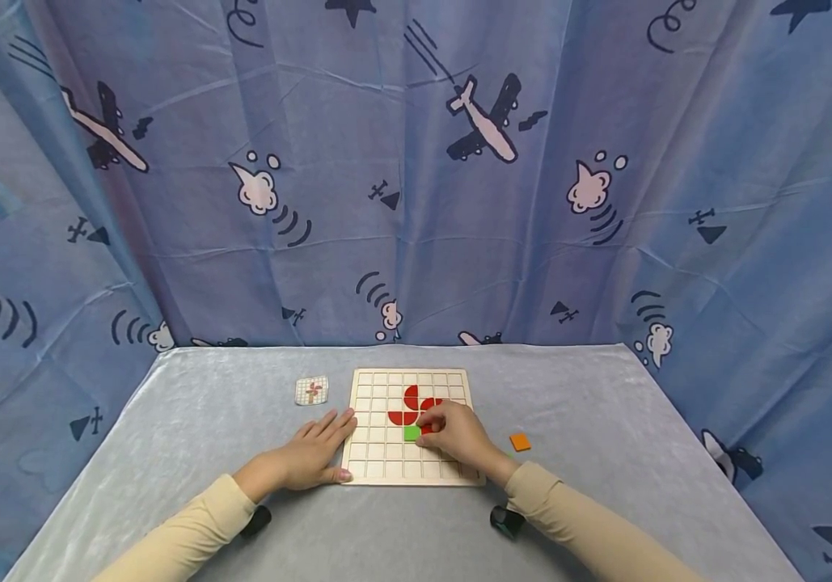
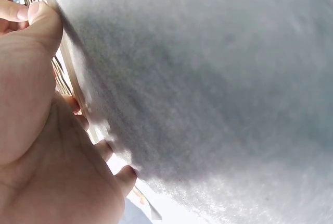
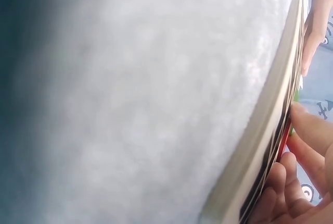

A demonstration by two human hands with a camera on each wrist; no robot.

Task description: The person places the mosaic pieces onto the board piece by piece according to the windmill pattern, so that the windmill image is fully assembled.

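A pale wooden grid board point(image 1: 375, 469) lies on the cloth-covered table. My left hand point(image 1: 310, 453) rests spread at its left edge, fingertips on the rim and thumb by the near corner. Over the board's right half, my right hand point(image 1: 459, 432) pinches a green square tile point(image 1: 411, 434) between thumb and index finger, low against the grid. Several red rounded pieces point(image 1: 411, 398) form a pinwheel just above the green tile, one partly covered by the right fingers. In the right wrist view, green point(image 3: 296, 95) and red edges show beside the fingertips.
An orange square tile point(image 1: 520, 442) lies right of the board, with a sliver of green near the right wrist. A small card point(image 1: 311, 390) printed with a grid and pinwheel picture lies beyond the left hand. A blue patterned curtain point(image 1: 416, 267) stands behind the table.
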